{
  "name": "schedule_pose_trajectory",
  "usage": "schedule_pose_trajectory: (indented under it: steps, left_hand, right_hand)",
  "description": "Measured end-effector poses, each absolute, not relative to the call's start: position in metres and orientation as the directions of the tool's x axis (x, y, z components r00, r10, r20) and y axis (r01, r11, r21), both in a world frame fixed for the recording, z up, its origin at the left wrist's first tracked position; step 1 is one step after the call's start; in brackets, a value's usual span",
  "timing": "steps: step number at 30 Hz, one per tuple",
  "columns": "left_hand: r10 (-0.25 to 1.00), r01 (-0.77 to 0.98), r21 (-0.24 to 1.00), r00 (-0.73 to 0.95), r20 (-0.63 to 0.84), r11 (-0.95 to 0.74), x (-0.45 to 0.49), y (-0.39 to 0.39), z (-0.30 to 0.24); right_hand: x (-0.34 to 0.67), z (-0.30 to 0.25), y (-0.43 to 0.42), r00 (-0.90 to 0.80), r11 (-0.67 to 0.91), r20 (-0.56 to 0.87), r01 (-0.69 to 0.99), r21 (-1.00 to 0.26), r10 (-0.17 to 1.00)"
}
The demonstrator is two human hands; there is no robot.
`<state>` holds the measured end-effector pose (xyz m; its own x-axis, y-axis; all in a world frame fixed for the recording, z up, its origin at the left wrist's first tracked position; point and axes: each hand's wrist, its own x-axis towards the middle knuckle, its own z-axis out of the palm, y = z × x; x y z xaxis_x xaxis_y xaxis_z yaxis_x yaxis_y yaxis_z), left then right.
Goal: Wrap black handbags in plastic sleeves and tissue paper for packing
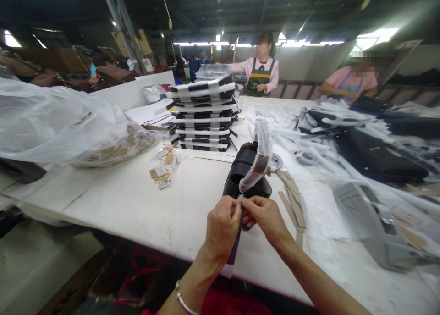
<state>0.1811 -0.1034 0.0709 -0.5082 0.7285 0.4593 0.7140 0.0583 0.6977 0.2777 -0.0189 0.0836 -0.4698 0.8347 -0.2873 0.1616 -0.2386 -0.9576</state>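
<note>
A black bag (242, 161) lies on the white table just beyond my hands. Its strap or handle, covered in clear plastic wrap (264, 143), stands up and curves over it. My left hand (222, 225) is closed in a pinch at the near end of this wrapping. Right against it, my right hand (266, 216) pinches the same spot with thumb and forefinger. A small whitish bit of film shows between the fingertips. From beneath the hands a dark strap (235, 248) hangs toward the table's front edge. The fingers hide exactly what each one grips.
Stacked black bags with white wrapping (206, 118) stand behind. Paper tags (165, 168) lie left, near a large plastic bag (58, 122). Cardboard strips (292, 205), a grey tape dispenser (374, 228) and more black bags (381, 154) are at right. Two people are across the table.
</note>
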Motion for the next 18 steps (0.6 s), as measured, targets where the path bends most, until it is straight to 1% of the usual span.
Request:
schedule_pose_trajectory:
  steps: [2,4,7,9,11,14,16,18]
  left_hand:
    - [0.731,0.817,0.574,-0.428,0.531,0.061,0.185,-0.105,0.071]
    - [0.742,0.879,0.471,-0.358,0.566,0.065,0.19,-0.107,0.071]
    - [0.746,0.935,0.347,-0.285,0.602,0.077,0.197,-0.114,0.071]
    - [0.737,0.961,0.256,-0.249,0.628,0.107,0.201,-0.118,0.07]
    - [0.731,0.977,0.167,-0.21,0.65,0.133,0.204,-0.12,0.067]
    - [0.735,0.984,0.105,-0.177,0.654,0.144,0.205,-0.12,0.061]
    - [0.741,0.985,0.099,-0.169,0.65,0.138,0.205,-0.12,0.059]
    - [0.741,0.987,0.123,-0.155,0.654,0.098,0.204,-0.122,0.057]
  right_hand:
    - [0.275,0.082,-0.02,-0.447,-0.209,-0.253,0.146,-0.967,0.858]
    - [0.274,0.081,-0.02,-0.433,-0.202,-0.233,0.117,-0.972,0.871]
    - [0.275,0.08,-0.021,-0.449,-0.276,-0.268,0.048,-0.96,0.852]
    - [0.277,0.081,-0.021,-0.486,-0.349,-0.306,0.003,-0.937,0.818]
    - [0.279,0.083,-0.022,-0.529,-0.387,-0.318,-0.021,-0.922,0.786]
    - [0.28,0.084,-0.022,-0.544,-0.362,-0.305,0.003,-0.932,0.782]
    - [0.279,0.084,-0.022,-0.525,-0.321,-0.289,0.032,-0.947,0.801]
    - [0.277,0.084,-0.021,-0.506,-0.302,-0.284,0.048,-0.952,0.814]
